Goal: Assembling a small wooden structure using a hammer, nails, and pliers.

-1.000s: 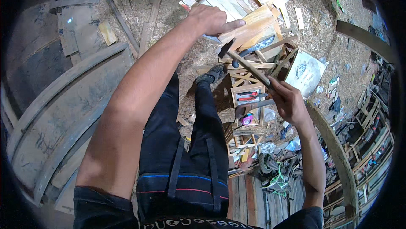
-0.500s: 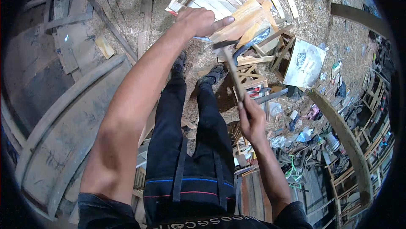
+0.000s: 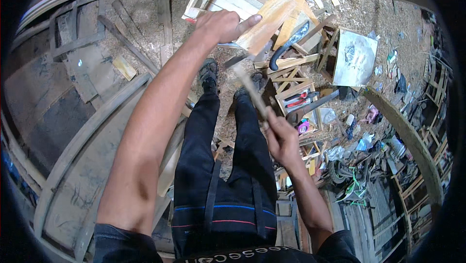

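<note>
My right hand [image 3: 283, 136] is closed round the wooden handle of a hammer [image 3: 250, 84]. The dark hammer head points up and left, just below the near end of a light wooden board [image 3: 266, 24]. That board lies slanted over one side of a slatted wooden crate [image 3: 228, 0]. At its left edge is my left hand [image 3: 221, 24], thumb stretched against the wood and the other fingers curled, their tips hidden. Beside the board, to the right, lies a tool with a curved blue and black handle [image 3: 295, 40].
A small wooden tray [image 3: 296, 90] with red-handled tools stands right of my feet. Behind it is a wooden box with a pale metal-looking panel [image 3: 356, 58]. Curved timber [image 3: 407, 122] and scattered scraps fill the right. Large wooden frames [image 3: 90, 139] lie at left, on sawdust-covered ground.
The hammer and my right hand have moved left and down, with the hammer head now nearer the board's lower end. My left hand stays at the board. The view has shifted slightly.
</note>
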Demonstrator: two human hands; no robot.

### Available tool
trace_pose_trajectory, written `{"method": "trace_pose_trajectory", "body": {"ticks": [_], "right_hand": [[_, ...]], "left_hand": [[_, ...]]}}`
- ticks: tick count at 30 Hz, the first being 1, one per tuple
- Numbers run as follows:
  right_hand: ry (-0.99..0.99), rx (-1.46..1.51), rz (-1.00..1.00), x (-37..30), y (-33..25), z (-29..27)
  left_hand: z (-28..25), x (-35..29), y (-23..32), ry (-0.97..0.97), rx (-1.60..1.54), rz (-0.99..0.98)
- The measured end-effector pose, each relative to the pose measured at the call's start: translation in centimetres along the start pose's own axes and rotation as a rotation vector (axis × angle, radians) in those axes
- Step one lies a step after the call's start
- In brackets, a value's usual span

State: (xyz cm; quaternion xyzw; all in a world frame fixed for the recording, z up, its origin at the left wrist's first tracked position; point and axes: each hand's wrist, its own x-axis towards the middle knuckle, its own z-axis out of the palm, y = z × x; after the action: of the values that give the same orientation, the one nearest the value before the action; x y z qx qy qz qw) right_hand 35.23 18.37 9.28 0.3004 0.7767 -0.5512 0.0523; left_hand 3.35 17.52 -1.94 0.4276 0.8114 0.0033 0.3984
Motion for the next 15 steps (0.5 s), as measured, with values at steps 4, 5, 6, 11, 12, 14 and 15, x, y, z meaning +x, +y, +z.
{"method": "trace_pose_trajectory", "body": {"ticks": [4,5,6,11,12,14,15], "right_hand": [[0.464,0.154,0.168,-0.5,0.0,1.0],[0.518,0.16,0.218,0.4,-0.2,0.9],[0.519,0.163,0.22,0.4,-0.8,0.5],[0.268,-0.016,0.079,-0.6,0.2,1.0],[0.526,0.05,0.135,-0.6,0.6,1.1],[0.592,0.124,0.185,0.3,-0.1,1.2],[0.383,0.053,0.124,0.2,-0.2,1.2]], "left_hand": [[-0.2,0.0,1.0,-0.027,0.006,-0.004],[-0.1,0.1,0.6,-0.029,0.009,-0.004],[-0.1,0.0,0.0,-0.02,0.008,0.016],[-0.7,-0.2,0.7,-0.003,0.004,0.013],[-0.9,-0.1,1.0,0.004,0.011,0.01],[-1.0,-0.1,1.2,0.007,0.027,0.009],[-1.1,-0.4,1.0,-0.029,0.004,-0.003]]}}
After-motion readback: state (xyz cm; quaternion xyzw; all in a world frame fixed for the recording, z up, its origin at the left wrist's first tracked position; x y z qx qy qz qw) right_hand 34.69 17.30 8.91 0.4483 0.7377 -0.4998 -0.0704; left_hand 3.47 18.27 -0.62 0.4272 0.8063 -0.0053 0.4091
